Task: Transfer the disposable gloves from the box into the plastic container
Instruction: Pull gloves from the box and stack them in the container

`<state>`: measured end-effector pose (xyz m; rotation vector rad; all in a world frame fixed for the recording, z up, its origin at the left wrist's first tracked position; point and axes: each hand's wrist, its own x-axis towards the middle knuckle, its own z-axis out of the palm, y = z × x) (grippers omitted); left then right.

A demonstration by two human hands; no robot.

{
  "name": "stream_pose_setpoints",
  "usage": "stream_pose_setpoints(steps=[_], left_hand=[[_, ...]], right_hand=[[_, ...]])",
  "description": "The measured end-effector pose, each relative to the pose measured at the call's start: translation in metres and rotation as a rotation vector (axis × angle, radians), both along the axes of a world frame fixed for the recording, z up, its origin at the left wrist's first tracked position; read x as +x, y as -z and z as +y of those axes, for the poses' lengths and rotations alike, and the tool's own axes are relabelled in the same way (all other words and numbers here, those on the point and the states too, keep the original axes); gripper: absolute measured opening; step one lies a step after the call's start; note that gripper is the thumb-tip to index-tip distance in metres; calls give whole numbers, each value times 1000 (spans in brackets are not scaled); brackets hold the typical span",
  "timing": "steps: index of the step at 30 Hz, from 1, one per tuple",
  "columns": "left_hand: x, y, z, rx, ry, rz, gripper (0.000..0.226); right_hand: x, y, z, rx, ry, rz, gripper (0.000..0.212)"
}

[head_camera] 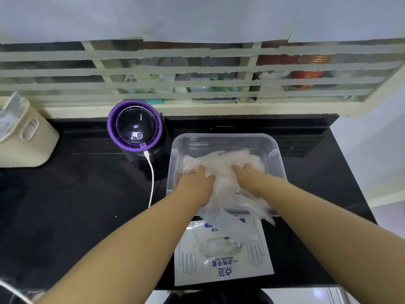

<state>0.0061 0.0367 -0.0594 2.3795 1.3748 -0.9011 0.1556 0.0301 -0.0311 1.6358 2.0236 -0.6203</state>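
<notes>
Under both hands (221, 178) — gloves (221, 163) heaped inside the container (225, 139).

**Materials and Surface Finish**

Table (65, 205): black, polished, stone-like top. The finish is glossy and carries faint reflections.

Plastic container (221, 136): clear, slightly frosted rigid plastic with smooth walls and a soft sheen along the rim.

Gloves (221, 163): thin, translucent, milky plastic film, heavily crinkled and creased.

Box (221, 275): white card or paper face, matt to light satin, printed in blue.

Round device (134, 126): purple moulded plastic ring with a satin finish. The centre dome is black and high-gloss, with bright highlights.

Cable (151, 176): white, smooth plastic sheath.

Cream bin (32, 148): opaque plastic, matt and smooth.

Window frame (219, 109): cream painted surface, dull finish.
</notes>
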Motion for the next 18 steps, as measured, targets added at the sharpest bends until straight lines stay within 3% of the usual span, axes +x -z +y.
stream_pose_setpoints(steps=[2,4,6,10,14,18], left_hand=[[1,-3,-1,12,-1,-9,61],[1,-6,-2,23,0,-8,61],[0,-8,-3,22,1,5,61],[3,-12,-3,28,-28,-30,57],[1,-18,-3,-2,-46,-40,59],[-1,-28,-4,-72,-152,-108,51]], right_hand=[[4,-17,0,11,43,24,53],[2,-47,0,86,179,137,40],[-4,-65,-5,122,210,232,49],[-13,-62,-30,-152,177,262,69],[-5,-63,-35,-158,176,384,45],[18,-103,-29,-125,210,568,17]])
